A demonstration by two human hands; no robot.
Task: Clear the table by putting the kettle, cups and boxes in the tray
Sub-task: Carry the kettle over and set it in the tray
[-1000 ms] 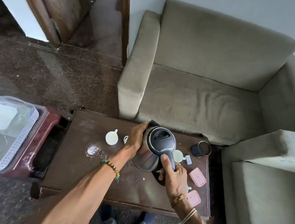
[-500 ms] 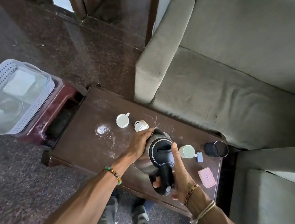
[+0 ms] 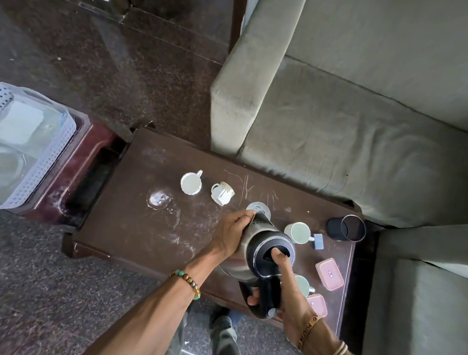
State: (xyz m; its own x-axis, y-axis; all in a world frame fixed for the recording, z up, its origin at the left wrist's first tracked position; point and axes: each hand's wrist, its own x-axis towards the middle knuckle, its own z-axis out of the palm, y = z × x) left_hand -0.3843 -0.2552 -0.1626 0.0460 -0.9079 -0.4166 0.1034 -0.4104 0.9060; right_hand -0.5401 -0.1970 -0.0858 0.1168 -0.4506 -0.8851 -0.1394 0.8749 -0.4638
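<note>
A steel kettle (image 3: 252, 244) with a black lid hangs above the dark wooden table (image 3: 128, 225). My right hand (image 3: 288, 291) grips its black handle, thumb on the lid. My left hand (image 3: 231, 233) presses against the kettle's left side. Its round base (image 3: 258, 207) lies on the table just behind the kettle. Two white cups (image 3: 191, 183) (image 3: 222, 193) stand at the table's middle, the second one tipped on its side. Two pale green cups (image 3: 298, 232) (image 3: 302, 285) and two pink boxes (image 3: 329, 273) (image 3: 317, 304) sit at the right. The perforated grey tray (image 3: 46, 162) rests on a red stool at the left.
A black tumbler (image 3: 346, 227) lies on its side at the table's right end, beside a small grey block (image 3: 318, 241). A glass lid or dish (image 3: 158, 199) lies on the table. A grey sofa (image 3: 357, 125) borders the table behind and to the right. My legs show below the table edge.
The kettle has come up off its base and nearer to me, uncovering the base. The view has tilted down and leftward, showing more of the tray and the second pink box.
</note>
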